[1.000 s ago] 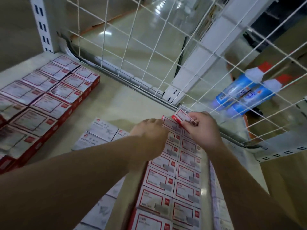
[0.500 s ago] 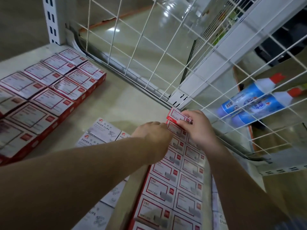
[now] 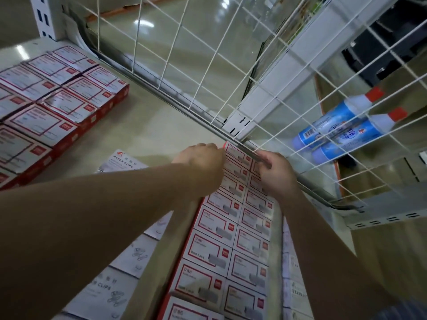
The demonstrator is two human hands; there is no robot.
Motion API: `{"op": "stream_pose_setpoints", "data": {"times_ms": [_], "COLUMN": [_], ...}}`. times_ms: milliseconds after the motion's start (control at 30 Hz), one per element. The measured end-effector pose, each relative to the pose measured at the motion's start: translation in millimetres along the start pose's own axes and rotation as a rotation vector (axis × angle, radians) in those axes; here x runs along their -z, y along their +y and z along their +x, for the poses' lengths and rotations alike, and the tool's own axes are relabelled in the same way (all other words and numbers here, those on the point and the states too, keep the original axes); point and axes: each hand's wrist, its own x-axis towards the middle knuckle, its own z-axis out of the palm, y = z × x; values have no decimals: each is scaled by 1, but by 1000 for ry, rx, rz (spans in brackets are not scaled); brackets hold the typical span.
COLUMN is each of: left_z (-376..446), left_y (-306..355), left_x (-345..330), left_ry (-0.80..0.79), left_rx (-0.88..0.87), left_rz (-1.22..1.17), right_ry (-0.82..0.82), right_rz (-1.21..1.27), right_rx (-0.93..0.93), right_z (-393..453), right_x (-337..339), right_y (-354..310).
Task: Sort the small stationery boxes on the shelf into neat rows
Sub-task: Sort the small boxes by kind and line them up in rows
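**Squaring up the far end of the staple rows**

We have both hands at the back of the shelf [image 3: 147, 125]. Our left hand [image 3: 203, 165], fingers curled, presses the side of the two red-and-white box rows [image 3: 231, 229]; our right hand [image 3: 277, 172] pinches the last box against the wire grid [image 3: 208, 65]. Next, we judge: seat it flush.

I see both hands at the shelf's [image 3: 147, 125] back edge by the wire grid [image 3: 208, 65]: left hand [image 3: 201, 165] curled against the double row of red-bordered boxes [image 3: 221, 227], right hand [image 3: 275, 172] gripping the rearmost one
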Motion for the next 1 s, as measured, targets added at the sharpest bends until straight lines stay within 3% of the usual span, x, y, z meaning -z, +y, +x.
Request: {"op": "stream_pose_setpoints", "data": {"times_ms": [200, 500, 800, 1000], "left_z": [15, 15, 12, 12], "left_y": [3, 8, 11, 17], "left_x": [-4, -12, -13, -13], "left_ry": [-34, -17, 51, 72], "left_rx": [45, 49, 55, 66], "left_rz": [-42, -19, 84, 102], "right_ry": [-117, -115, -56, -38], "right_rz": [8, -22, 42, -81], "right_rx": [45, 87, 8, -28], "right_z": [-5, -4, 4, -2], "right_x": [1, 3, 3, 3], "right_y": [6, 10, 15, 23]}}
